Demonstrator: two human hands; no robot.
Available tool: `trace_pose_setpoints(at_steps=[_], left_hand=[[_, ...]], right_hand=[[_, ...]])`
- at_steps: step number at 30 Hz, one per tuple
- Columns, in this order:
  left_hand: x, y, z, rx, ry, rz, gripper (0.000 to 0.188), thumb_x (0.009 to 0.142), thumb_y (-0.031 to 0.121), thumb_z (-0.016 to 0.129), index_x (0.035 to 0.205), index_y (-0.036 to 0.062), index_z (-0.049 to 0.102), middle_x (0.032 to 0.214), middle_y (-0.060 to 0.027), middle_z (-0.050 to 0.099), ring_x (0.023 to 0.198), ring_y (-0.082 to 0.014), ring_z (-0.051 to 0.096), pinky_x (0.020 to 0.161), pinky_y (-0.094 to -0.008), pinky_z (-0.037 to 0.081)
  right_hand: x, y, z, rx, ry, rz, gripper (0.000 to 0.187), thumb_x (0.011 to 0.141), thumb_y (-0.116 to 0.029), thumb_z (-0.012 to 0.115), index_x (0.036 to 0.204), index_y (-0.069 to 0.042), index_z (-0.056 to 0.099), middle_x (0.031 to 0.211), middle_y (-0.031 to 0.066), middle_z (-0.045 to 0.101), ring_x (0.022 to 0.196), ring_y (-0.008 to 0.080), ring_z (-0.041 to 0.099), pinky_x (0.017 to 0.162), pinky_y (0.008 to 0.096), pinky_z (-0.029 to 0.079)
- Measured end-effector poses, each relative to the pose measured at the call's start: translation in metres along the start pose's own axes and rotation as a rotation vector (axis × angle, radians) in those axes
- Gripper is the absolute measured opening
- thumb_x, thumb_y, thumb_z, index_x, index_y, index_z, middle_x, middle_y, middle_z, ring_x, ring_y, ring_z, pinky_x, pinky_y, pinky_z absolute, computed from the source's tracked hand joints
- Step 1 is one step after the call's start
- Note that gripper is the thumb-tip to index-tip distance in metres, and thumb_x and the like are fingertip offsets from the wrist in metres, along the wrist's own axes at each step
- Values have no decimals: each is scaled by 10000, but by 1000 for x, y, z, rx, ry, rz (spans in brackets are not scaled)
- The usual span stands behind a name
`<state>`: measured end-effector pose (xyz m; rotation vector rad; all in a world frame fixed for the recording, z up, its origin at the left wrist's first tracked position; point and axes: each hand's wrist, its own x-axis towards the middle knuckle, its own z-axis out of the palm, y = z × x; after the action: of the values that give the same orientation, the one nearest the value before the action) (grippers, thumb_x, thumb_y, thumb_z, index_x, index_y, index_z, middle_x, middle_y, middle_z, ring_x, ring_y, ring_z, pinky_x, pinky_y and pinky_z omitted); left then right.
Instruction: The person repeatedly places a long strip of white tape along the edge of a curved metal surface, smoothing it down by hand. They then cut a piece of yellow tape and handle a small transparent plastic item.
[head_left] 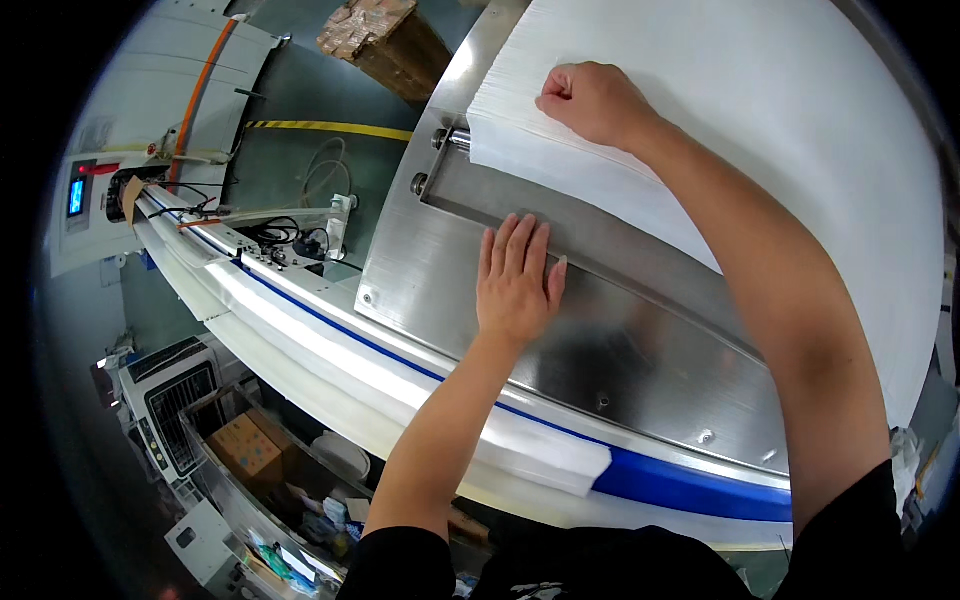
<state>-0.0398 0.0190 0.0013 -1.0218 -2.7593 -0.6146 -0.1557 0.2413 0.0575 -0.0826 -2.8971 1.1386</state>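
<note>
My left hand point(515, 280) lies flat on the stainless steel plate point(640, 365), fingers stretched and close to the edge of a long recessed channel point(530, 200). Further off and to the right, my right hand point(600, 103) is curled into a fist. It rests on broad white layered sheet material point(790, 110), near the ragged layered left edge. Nothing sticks out of the fist, though its fingertips are hidden. The sheet's near edge runs over the channel, below my right forearm. A metal roller end point(458, 138) shows beside the sheet's corner.
Along the plate's near side runs a white rail with a blue strip point(690, 485) and white cloth over it. A cardboard carton point(385, 45) stands on the floor beyond. At left are a control screen point(77, 197), cables, a grey appliance point(180, 405) and a bin with boxes point(245, 450).
</note>
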Motion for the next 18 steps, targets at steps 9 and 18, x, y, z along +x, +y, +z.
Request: trace_pose_setpoints(at_steps=[9,18], left_hand=[[52,-20,-7,-26,233,-4,436,877,209,540,1278,44,488,1295,-158,489,1239,-348,428,1070,-498,274],[119,-61,0,208,266,122,460,873,218,504,1320,110,479,1357,-108,480,1271,-305,429,1078,-484,264]], right_hand=[[3,7,8,-110,73,32,193,797,-300,587,845,-141,684,786,60,688,763,278,651,712,411,511],[4,8,10,-106,109,35,200,786,-318,588,842,-155,689,783,51,692,750,272,655,702,397,517]])
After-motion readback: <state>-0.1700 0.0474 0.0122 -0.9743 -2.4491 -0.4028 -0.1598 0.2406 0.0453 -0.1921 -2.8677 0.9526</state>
